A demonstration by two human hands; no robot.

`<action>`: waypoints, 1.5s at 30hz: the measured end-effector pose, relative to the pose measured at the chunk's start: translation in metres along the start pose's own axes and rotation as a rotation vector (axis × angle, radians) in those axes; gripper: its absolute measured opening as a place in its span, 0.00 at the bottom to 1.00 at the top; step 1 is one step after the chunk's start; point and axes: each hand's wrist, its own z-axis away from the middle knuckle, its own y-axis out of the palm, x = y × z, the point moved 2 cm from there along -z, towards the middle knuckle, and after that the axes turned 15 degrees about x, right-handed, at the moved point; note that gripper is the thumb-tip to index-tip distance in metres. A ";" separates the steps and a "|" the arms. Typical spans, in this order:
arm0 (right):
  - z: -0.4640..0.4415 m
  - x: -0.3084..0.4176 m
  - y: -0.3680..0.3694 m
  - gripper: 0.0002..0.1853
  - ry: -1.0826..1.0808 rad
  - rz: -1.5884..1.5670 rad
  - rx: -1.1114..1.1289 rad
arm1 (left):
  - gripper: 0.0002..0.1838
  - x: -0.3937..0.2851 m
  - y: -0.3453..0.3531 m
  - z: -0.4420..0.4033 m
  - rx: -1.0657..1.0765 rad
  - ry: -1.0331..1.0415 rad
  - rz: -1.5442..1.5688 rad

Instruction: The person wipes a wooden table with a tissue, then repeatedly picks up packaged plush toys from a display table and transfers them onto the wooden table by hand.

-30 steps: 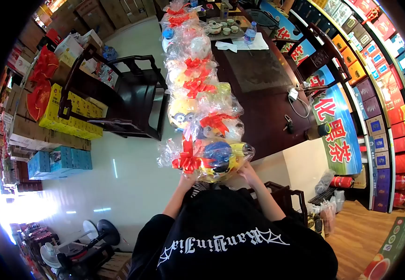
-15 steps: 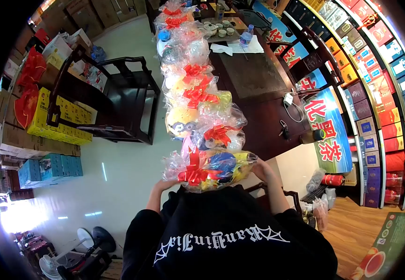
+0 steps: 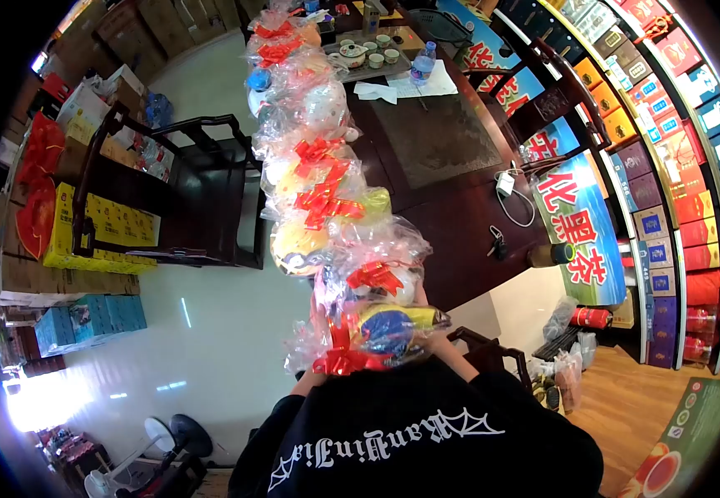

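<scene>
A gift package point(image 3: 389, 332) in clear crinkled wrap, with a red ribbon bow and something blue and yellow inside, is held against the front of my black top. My left hand point(image 3: 308, 380) grips its lower left side, with the fingers mostly hidden by the wrap. On the right side, my right hand point(image 3: 438, 342) is closed on the package, its fingers partly covered. Just beyond it, another wrapped package point(image 3: 372, 257) with a red bow stands at the near end of a long row of similar packages point(image 3: 314, 158) along the table's left edge.
The dark wooden table point(image 3: 435, 220) bears keys point(image 3: 497, 242), a white charger point(image 3: 505, 183), a water bottle point(image 3: 422, 64) and a tea set point(image 3: 368, 54). Dark chairs stand at left point(image 3: 186, 191) and right point(image 3: 555, 108). Shelves of boxes point(image 3: 655, 224) line the right.
The held package has come lower in view, closer to my body, and my hands have moved down with it. The row and table have shifted left as my view turned.
</scene>
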 end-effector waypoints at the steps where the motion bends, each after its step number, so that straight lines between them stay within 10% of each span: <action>1: 0.005 0.005 -0.008 0.23 -0.003 0.007 -0.014 | 0.28 0.002 0.009 -0.003 -0.001 -0.022 -0.007; 23: -0.071 0.318 -0.017 0.20 -0.291 0.376 -0.011 | 0.27 -0.106 0.358 -0.251 0.260 0.296 0.051; 45: -0.428 0.417 0.039 0.18 -0.229 0.201 0.211 | 0.26 -0.295 0.362 -0.439 0.185 0.522 0.146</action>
